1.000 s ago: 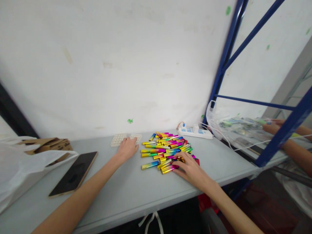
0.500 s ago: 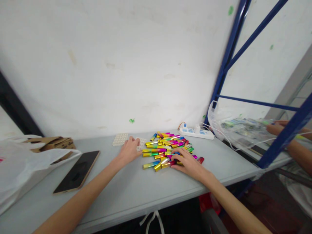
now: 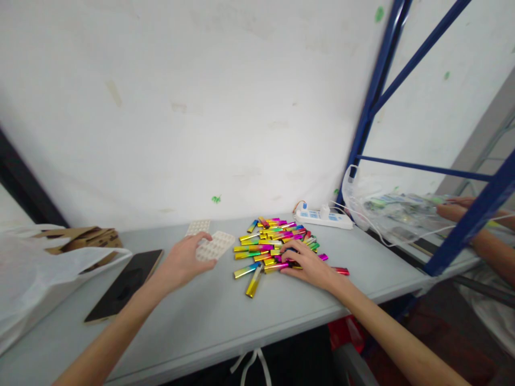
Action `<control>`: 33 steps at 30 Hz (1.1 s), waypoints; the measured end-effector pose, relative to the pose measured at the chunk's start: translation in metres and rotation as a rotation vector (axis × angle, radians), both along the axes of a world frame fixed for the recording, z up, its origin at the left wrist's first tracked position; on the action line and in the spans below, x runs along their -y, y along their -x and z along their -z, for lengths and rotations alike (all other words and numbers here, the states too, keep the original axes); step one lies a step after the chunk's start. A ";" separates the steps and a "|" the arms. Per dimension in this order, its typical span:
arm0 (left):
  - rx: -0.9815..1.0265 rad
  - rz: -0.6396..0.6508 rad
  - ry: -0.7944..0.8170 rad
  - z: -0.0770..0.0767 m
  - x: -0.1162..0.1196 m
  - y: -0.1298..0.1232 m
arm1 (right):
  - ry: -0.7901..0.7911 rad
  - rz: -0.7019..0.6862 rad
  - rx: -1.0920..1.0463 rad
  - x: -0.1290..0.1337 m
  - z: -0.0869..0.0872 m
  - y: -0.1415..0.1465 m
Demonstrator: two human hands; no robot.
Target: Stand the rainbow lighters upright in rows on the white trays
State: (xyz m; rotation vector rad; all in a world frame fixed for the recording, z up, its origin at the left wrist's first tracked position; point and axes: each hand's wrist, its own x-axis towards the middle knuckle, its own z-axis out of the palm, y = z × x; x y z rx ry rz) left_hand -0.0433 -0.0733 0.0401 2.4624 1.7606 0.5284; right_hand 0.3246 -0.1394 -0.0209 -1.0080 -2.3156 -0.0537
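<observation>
My left hand [image 3: 183,261] grips a white perforated tray [image 3: 216,245] by its left side, thumb below and fingers above. A second white tray [image 3: 198,227] lies behind it near the wall. Several shiny multicoloured lighters [image 3: 277,234] form a heap on the table to the right. My right hand [image 3: 308,262] rests on the front right of this heap, fingers curled over the lighters; whatever is under the fingertips is hidden. One yellow lighter [image 3: 254,281] sticks out toward the front edge, and a red one [image 3: 341,271] lies to the right of my hand.
On the grey table [image 3: 225,321], a dark phone [image 3: 124,284] lies at left, beside a white plastic bag [image 3: 36,279] and cardboard [image 3: 86,238]. A power strip [image 3: 324,218] sits behind the heap. Past the blue frame [image 3: 364,126], another person's hands [image 3: 453,212] show at right.
My left hand has drawn back left with the tray, which is now lifted and in fuller view. A yellow lighter has swung toward the front, and a red one now lies farther right.
</observation>
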 end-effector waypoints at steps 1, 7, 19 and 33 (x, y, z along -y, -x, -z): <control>0.030 0.005 -0.010 -0.005 0.016 0.006 | 0.002 0.002 -0.006 0.000 0.000 0.000; 0.167 0.339 0.070 -0.002 0.126 0.010 | -0.009 0.008 -0.028 0.000 0.002 -0.002; 0.094 0.396 0.271 0.035 0.095 -0.018 | 0.038 0.014 -0.147 -0.008 0.004 -0.004; 0.099 0.539 0.220 0.019 0.027 -0.031 | 0.026 0.207 -0.263 -0.029 -0.001 -0.004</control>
